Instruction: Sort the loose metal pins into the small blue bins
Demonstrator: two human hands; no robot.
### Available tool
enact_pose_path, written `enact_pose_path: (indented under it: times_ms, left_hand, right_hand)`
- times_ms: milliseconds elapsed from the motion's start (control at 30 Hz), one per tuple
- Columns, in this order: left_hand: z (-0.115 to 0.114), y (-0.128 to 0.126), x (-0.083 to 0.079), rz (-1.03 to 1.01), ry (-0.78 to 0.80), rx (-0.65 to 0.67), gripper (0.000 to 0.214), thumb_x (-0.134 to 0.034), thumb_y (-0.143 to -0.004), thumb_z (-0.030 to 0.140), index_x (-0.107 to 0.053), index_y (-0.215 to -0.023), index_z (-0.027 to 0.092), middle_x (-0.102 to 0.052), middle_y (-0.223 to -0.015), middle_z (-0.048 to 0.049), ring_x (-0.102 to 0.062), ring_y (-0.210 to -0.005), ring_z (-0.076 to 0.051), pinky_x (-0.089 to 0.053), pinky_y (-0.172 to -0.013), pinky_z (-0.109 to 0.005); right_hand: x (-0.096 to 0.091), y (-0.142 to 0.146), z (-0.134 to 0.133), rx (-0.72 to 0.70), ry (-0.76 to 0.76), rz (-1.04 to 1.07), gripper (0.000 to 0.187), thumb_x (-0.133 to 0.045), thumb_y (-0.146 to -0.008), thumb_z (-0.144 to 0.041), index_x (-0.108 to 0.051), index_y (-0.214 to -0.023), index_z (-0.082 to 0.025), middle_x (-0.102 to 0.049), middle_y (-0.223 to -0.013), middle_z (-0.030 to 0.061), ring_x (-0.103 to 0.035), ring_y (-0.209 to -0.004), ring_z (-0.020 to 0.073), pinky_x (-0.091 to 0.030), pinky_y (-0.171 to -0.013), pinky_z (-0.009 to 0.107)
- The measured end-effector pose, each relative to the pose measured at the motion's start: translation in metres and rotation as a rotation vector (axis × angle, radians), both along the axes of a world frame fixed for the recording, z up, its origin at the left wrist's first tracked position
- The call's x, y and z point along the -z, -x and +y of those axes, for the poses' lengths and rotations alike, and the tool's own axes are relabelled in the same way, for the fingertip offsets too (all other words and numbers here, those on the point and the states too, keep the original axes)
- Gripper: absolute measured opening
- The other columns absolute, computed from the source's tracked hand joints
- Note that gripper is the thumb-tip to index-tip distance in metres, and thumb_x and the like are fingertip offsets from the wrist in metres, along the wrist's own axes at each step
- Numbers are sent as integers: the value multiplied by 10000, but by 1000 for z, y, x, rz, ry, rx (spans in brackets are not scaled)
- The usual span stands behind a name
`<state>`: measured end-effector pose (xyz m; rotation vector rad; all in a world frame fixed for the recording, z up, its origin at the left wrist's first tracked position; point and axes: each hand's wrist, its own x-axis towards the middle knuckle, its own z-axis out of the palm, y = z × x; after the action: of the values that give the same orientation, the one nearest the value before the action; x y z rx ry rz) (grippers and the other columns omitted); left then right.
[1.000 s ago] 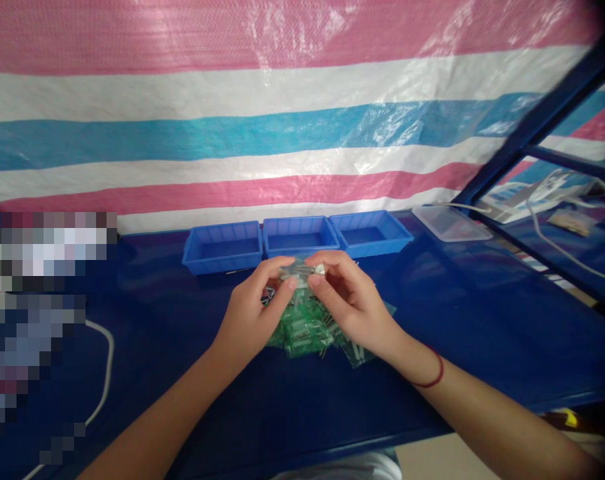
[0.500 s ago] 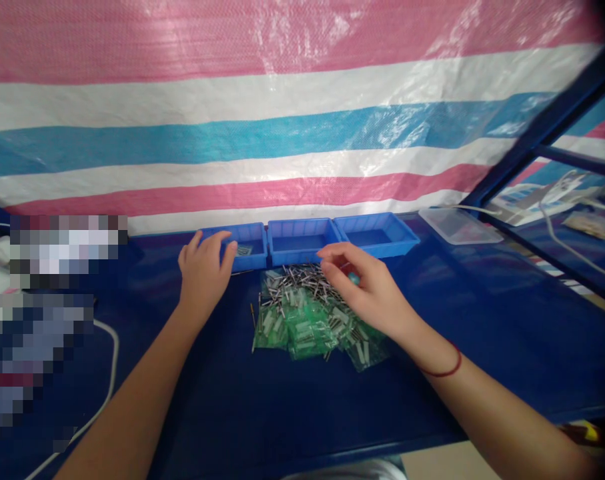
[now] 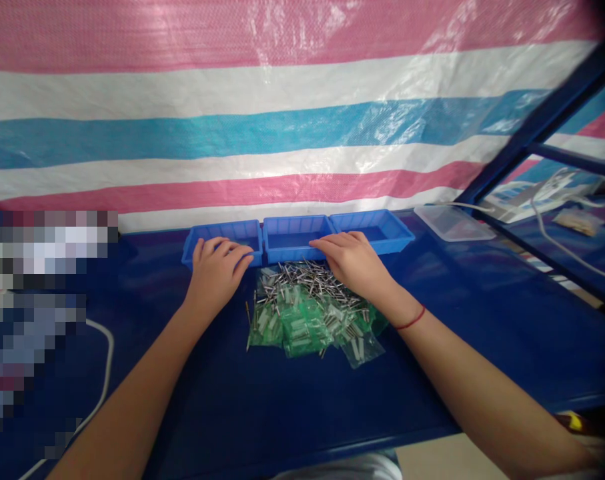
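My left hand (image 3: 217, 270) is at the front of the left blue bin (image 3: 197, 233), palm down with its fingers bent and apart; nothing shows in its grasp. Over the front edges of the middle blue bin (image 3: 295, 255) and right blue bin (image 3: 397, 245) is my right hand (image 3: 357, 267), fingers stretched to the left and its thumb hidden. Below it lies a heap of thin metal rods (image 3: 307, 280). Small green and clear plastic bags (image 3: 305, 333) with white pieces and rods inside lie against the front of the heap.
A clear plastic lid (image 3: 455, 223) lies right of the bins. A white cable (image 3: 107, 367) curves over the blue table (image 3: 262, 407) at left. A blue metal frame (image 3: 532, 143) stands at right, and a striped sheet (image 3: 232, 140) hangs behind.
My left hand has shifted right along the left bin's front. My right hand has turned palm down, its fingers straighter and closer to the bins. The view has shifted slightly.
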<state>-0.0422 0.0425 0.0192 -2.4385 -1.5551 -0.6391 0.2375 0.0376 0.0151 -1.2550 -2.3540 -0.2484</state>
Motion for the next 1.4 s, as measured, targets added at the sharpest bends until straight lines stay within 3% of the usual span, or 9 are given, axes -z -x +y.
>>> enact_pose_path:
  times_ms: [167, 367, 600, 933, 1233, 1400]
  left_hand:
    - [0, 2, 1, -15, 0, 16, 259, -480, -926, 360, -686, -1046, 258, -681, -1054, -61, -475, -1104, -276, -282, -1041, -521]
    - [2, 4, 2, -43, 8, 41, 257, -486, -920, 362, -692, -1041, 266, -676, -1046, -68, -471, -1094, -281, -298, -1022, -516]
    - [2, 4, 1, -21, 13, 36, 275, -466, -928, 376, -688, -1047, 263, -668, -1047, -71, -473, -1081, -276, -296, -1020, -506]
    - [3, 6, 1, -21, -4, 47, 278, -468, -930, 374, -690, -1050, 257, -663, -1062, -67, -473, -1093, -275, -304, -1021, -489]
    - [1, 5, 1, -24, 5, 52, 277, -461, -934, 357, -688, -1054, 253, -667, -1038, -68, -488, -1072, -271, -297, -1026, -503]
    - [0, 2, 0, -55, -43, 83, 281, -466, -931, 348, -676, -1083, 241, -640, -1046, -74, -492, -1077, -259, -336, -1014, -448]
  right_hand:
    - [8, -5, 7, -81, 27, 68, 456, -414, -814, -11, -641, -1180, -158, -683, -1124, 100, -615, -986, 237, -429, -836, 406]
    - [10, -7, 8, -101, 30, 113, 429, -417, -826, -14, -658, -1147, -165, -693, -1116, 85, -632, -979, 233, -447, -850, 412]
    - [2, -4, 6, -52, 63, 28, 424, -429, -824, -19, -627, -1176, -149, -702, -1062, 109, -634, -938, 236, -427, -841, 393]
    - [4, -2, 9, -75, 67, -45, 619, -379, -695, 44, -598, -1234, -168, -673, -1011, 98, -604, -932, 226, -405, -862, 399]
    - [4, -4, 8, -98, 84, -10, 602, -370, -718, 49, -603, -1233, -157, -679, -1032, 111, -612, -935, 227, -432, -864, 423]
    - [0, -3, 3, -115, 34, 40, 474, -401, -826, -28, -591, -1241, -151, -655, -1083, 117, -577, -1009, 239, -446, -896, 427]
